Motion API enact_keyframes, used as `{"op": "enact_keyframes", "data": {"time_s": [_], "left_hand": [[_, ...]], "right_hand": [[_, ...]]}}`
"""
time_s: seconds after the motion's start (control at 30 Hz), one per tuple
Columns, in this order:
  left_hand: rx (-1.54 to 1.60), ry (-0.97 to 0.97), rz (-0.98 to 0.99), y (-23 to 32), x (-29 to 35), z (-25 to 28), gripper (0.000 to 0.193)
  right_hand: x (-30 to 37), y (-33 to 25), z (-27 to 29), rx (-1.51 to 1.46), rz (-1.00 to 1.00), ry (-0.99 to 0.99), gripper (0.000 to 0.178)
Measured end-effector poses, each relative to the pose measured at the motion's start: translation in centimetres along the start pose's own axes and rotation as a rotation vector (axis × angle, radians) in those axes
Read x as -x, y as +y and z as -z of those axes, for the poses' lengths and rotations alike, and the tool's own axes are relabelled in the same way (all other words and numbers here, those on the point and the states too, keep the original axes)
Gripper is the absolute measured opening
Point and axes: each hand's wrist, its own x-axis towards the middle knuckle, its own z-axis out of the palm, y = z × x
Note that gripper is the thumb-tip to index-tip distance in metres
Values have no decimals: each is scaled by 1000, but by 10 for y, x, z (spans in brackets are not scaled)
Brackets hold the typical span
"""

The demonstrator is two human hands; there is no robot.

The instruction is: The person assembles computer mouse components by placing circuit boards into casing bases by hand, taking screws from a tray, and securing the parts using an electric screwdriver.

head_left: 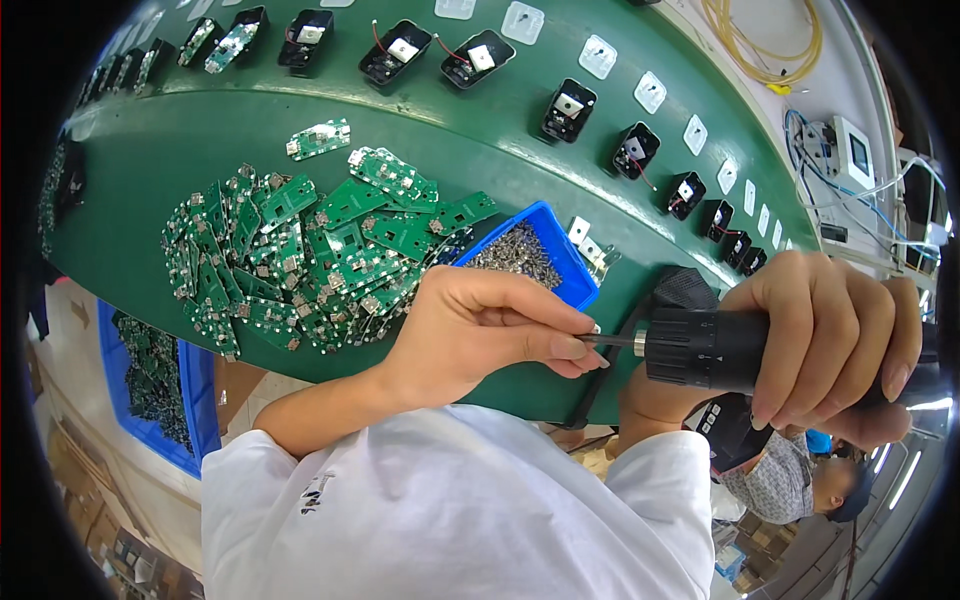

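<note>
My right hand [830, 340] is wrapped round a black electric screwdriver [700, 348], held sideways with its bit toward the left. At the tip of the thin screwdriver bit [622, 341], the thumb and fingers of my left hand [500, 325] are pinched together. Whether a screw sits between those fingertips is hidden. Just beyond my left hand stands a blue tray [575, 270] of small metal screws [515, 255]. A large heap of green circuit boards [300, 240] lies left of it on the green table.
Black open housings [568, 110] with wires and white parts line the table's far side. Clear plastic covers [598, 57] lie behind them. A blue bin [207, 400] of boards stands at lower left. A person [790, 485] is at lower right.
</note>
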Motion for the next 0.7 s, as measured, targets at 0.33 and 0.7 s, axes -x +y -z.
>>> {"op": "enact_keyframes", "data": {"time_s": [0.33,0.7], "left_hand": [[-962,499,-927,3,-27,-3,29],[-2156,-196,-335,-42,-17,29,17]], "right_hand": [[-28,32,30,422,-153,16,22],[-40,104,126,1047,-86,305,9]]}}
